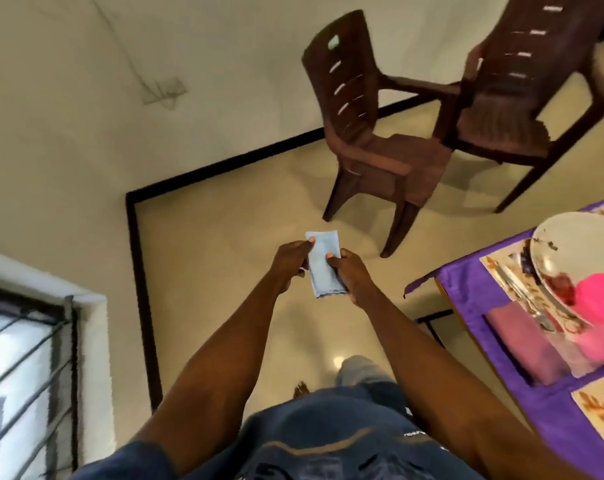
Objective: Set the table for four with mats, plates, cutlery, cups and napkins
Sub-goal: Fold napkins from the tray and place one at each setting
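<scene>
A folded light-blue napkin [323, 261] is held out in front of me over the floor. My left hand [290, 263] grips its left edge and my right hand [351, 273] grips its right edge. At the right edge of view is the table under a purple cloth [467, 282]. On it lies a patterned mat [501, 268] with a white plate [577, 244], cutlery [522, 292] beside the plate, a pink cup [598, 299] and a folded purple napkin [525, 341]. The corner of a second mat [602, 414] shows lower right.
Two brown plastic chairs [373, 140] [522, 95] stand on the tiled floor ahead, away from the table. A cream wall with a black skirting [138, 271] runs on the left. A barred window [27, 358] is at lower left.
</scene>
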`<state>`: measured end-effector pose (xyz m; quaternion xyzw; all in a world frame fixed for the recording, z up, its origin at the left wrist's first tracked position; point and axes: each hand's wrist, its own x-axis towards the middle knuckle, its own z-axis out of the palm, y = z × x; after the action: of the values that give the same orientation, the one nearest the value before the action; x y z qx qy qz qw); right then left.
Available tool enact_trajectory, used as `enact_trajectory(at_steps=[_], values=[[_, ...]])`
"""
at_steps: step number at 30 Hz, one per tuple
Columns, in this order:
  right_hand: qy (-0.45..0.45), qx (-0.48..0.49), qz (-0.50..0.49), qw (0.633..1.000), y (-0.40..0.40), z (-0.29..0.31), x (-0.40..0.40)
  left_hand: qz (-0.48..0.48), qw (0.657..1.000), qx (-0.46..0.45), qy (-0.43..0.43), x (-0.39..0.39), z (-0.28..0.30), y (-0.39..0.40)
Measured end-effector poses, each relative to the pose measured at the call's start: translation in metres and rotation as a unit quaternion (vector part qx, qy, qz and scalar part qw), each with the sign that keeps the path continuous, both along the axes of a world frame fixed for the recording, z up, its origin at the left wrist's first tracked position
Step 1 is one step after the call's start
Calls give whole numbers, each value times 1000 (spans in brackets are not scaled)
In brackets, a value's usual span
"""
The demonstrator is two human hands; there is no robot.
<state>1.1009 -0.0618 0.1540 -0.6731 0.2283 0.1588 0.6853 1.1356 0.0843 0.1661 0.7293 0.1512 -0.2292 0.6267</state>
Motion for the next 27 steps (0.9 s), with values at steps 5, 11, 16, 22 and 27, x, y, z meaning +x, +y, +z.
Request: enact_trajectory(at_steps=[5, 11, 16, 22, 27], values=[[-39, -57, -199, 978, -46, -3, 57, -96, 994, 41, 8, 85, -14, -66], [-5, -43, -299, 953, -129, -19, 126, -217, 964, 139, -71, 164, -32, -150], [16, 8, -380, 925, -207, -18, 166, -308, 923, 203, -105, 224, -43, -233], [30, -11, -452, 892, -279, -12, 190, -405, 874, 229, -140, 265, -39, -330], [42, -17, -521, 852, -341, -17, 205, -481, 821, 261, -162, 294, -52, -409]])
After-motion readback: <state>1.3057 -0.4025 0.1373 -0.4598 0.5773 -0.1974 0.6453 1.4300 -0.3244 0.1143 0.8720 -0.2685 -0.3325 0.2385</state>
